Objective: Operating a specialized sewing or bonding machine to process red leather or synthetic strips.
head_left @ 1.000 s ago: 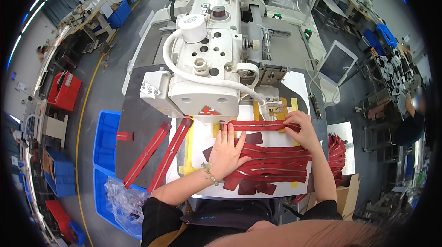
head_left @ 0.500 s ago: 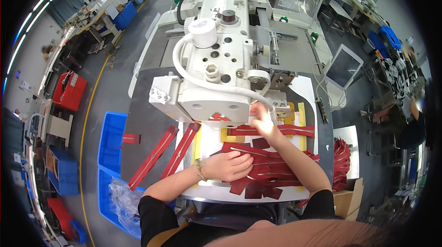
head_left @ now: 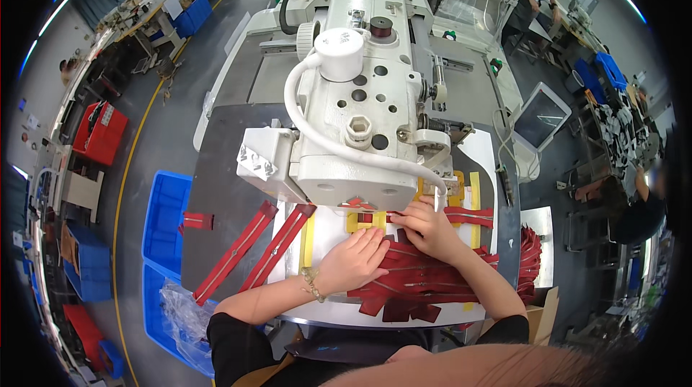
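Red strips (head_left: 425,275) lie stacked across the worktop (head_left: 331,232), long axes running left-right, under the sewing machine (head_left: 360,120). My left hand (head_left: 353,261) presses flat; my right hand (head_left: 425,225) pinches one strip's end.

A white sewing machine (head_left: 360,99) stands at the back of the grey worktop (head_left: 216,199). Two long red strips (head_left: 252,250) lie slanted on the worktop's left part, a short red piece (head_left: 196,221) beside them. Blue bins (head_left: 164,221) sit on the floor to the left, with a clear plastic bag (head_left: 184,311) in the nearer one. A tablet (head_left: 540,119) leans at the right. Red crates (head_left: 101,131) stand far left.
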A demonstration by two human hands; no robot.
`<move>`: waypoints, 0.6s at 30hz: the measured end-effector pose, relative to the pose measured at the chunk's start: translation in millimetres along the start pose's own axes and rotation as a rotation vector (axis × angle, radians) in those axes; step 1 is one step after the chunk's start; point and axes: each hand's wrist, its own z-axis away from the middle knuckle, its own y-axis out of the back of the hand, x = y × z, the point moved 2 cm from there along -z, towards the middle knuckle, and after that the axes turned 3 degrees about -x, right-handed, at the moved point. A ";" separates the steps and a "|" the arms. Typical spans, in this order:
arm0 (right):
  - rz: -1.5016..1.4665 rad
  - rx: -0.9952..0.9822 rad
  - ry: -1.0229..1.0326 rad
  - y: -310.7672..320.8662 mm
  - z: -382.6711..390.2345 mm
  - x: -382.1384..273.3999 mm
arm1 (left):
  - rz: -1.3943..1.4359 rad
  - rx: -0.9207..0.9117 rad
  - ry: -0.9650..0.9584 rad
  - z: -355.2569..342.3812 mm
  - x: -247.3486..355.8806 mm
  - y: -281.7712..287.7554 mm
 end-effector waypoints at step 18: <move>0.034 0.009 -0.030 -5.9 8.5 1.1 | 0.103 -0.050 0.013 3.3 -4.3 -4.5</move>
